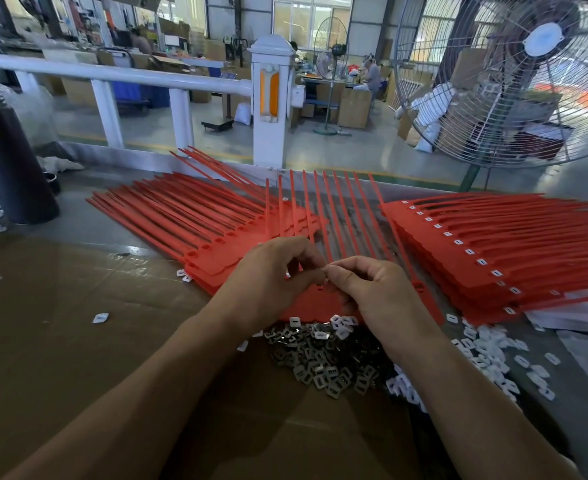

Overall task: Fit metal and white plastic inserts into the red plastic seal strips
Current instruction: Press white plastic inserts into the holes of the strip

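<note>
Over the near red seal strip, left hand and right hand are pinching together, fingertips meeting; pinched piece too small to tell, metal inserts lying just nearer.

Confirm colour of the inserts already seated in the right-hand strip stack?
White, in the red right-hand strip stack; head view.

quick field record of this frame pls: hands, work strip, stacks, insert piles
left hand: fingers curled, fingertips meeting the right hand's over the work strip
right hand: fingers curled, pinching at the same spot; item between them too small to tell
work strip: red, under both hands, tails pointing away
left stack: red strips, slots empty
right stack: red strips, white inserts in the slots
metal inserts: pile by the wrists
white inserts: pile on the right
</note>
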A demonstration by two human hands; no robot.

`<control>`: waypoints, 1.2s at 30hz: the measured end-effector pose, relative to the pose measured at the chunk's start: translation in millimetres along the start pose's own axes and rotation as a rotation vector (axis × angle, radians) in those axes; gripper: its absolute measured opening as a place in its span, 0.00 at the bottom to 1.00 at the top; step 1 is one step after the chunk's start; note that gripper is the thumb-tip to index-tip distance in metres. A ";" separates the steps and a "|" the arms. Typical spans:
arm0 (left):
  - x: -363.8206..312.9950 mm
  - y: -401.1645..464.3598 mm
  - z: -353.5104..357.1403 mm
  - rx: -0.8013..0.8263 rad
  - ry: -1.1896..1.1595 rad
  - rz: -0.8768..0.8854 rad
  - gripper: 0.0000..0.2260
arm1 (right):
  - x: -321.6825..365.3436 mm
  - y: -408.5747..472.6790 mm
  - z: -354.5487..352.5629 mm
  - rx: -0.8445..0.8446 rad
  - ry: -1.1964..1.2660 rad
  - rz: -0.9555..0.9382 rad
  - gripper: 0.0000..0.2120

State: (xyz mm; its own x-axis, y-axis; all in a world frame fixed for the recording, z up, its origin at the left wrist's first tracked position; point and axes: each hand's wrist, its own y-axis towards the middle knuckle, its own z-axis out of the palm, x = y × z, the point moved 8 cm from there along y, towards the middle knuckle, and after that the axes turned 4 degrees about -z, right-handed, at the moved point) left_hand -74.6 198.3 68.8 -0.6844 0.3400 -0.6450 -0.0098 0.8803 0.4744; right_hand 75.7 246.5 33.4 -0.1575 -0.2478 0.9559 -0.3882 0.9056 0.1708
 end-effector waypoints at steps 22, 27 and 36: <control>48.4 2.9 -21.4 0.069 0.500 -0.225 0.05 | 3.5 -6.6 5.6 0.072 -0.360 -0.051 0.07; 49.6 2.6 -21.4 0.077 0.498 -0.236 0.06 | 4.3 -7.2 8.1 0.091 -0.400 -0.061 0.06; 45.7 0.4 -26.8 0.100 0.488 -0.225 0.06 | 7.5 -9.9 10.2 0.126 -0.459 -0.088 0.05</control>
State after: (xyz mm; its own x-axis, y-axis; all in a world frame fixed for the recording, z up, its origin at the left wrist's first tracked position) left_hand -125.4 205.3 55.6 -0.9326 -0.0328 -0.3595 -0.1422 0.9487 0.2823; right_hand 69.1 232.1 36.4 -0.4923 -0.4741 0.7300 -0.5211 0.8323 0.1891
